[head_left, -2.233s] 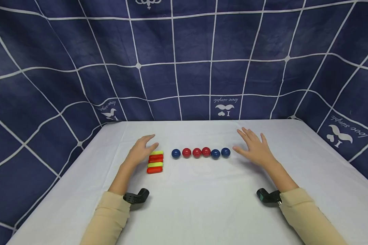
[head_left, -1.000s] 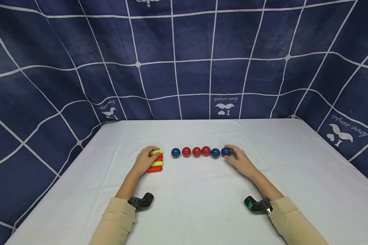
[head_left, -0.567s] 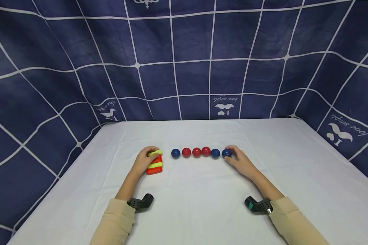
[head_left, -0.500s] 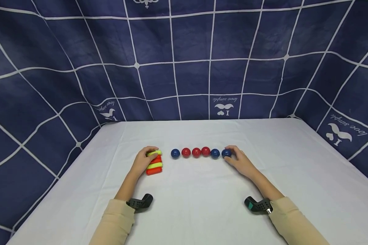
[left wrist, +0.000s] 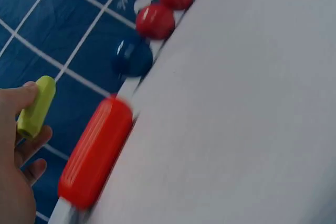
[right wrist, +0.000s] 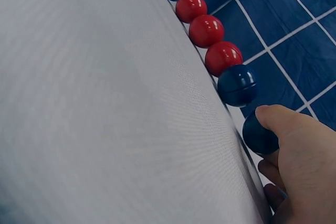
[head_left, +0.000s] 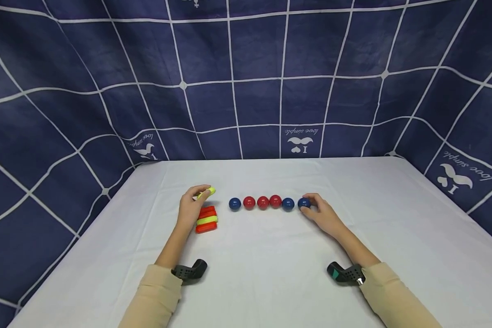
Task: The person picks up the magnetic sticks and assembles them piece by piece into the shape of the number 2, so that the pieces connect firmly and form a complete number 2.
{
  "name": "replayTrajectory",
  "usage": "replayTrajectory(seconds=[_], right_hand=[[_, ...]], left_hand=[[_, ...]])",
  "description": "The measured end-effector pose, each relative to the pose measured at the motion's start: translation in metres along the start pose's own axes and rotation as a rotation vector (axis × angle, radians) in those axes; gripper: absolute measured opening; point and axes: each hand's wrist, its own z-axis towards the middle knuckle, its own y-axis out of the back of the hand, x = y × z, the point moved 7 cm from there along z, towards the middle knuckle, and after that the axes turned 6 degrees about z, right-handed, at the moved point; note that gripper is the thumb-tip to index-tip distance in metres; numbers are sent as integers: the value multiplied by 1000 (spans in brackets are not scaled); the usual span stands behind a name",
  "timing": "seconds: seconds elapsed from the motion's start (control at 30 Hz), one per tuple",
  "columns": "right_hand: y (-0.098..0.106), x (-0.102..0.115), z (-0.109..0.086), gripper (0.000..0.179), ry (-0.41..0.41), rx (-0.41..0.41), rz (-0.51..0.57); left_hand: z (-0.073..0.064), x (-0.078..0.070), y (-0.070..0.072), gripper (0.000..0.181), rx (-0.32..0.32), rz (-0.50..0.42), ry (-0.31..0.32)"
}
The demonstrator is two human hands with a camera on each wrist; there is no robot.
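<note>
My left hand (head_left: 190,208) pinches a short yellow-green rod (left wrist: 38,107) between thumb and fingers, raised off the table behind the other rods. Just in front of that hand lie red rods (head_left: 206,227) and one yellow-green rod (head_left: 207,219), side by side in a column. My right hand (head_left: 327,217) has its thumb and fingers around the blue ball (right wrist: 259,135) at the right end of a row. That ball sits at table height, a small gap from the neighbouring blue ball (head_left: 288,204).
The row continues leftward with three red balls (head_left: 263,202) and a blue ball (head_left: 235,204) at its left end. A white cloth (head_left: 266,273) covers the table. Behind it hangs a navy curtain (head_left: 258,105) with white lines. Each wrist carries a black camera band (head_left: 346,273).
Both hands came inward onto the rod and the end ball. The left hand has since lifted the rearmost yellow-green rod up and away from the column. The right-end ball has shifted slightly right.
</note>
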Motion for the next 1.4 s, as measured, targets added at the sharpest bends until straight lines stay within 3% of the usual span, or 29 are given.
replayTrajectory(seconds=[0.1, 0.2, 0.33, 0.5, 0.63, 0.73, 0.9, 1.0, 1.17, 1.4], right_hand=[[0, 1, 0, 46, 5, -1, 17], [0, 1, -1, 46, 10, 2, 23], [0, 1, 0, 45, 6, -4, 23], [-1, 0, 1, 46, -3, -15, 28], [-1, 2, 1, 47, 8, -32, 37], [4, 6, 1, 45, 15, -89, 49], [15, 15, -7, 41, 13, -260, 141], [9, 24, -13, 42, 21, -295, 182], [-13, 34, -21, 39, 16, -187, 192], [-27, 36, -23, 36, 32, -75, 210]], left_hand=[[-5, -19, -12, 28, 4, -12, -49], [-14, -38, -32, 26, 42, -20, -110], [-30, -55, -67, 22, 155, -50, -169], [-47, -69, -101, 21, 288, -61, -184], [-50, -65, -120, 20, 353, -82, -146], [-47, -56, -131, 19, 393, -95, -127], [-46, -53, -135, 21, 431, -156, -132], [-46, -51, -135, 22, 439, -225, -88], [-45, -45, -132, 26, 424, -334, 29], [-47, -43, -127, 31, 414, -373, 76]])
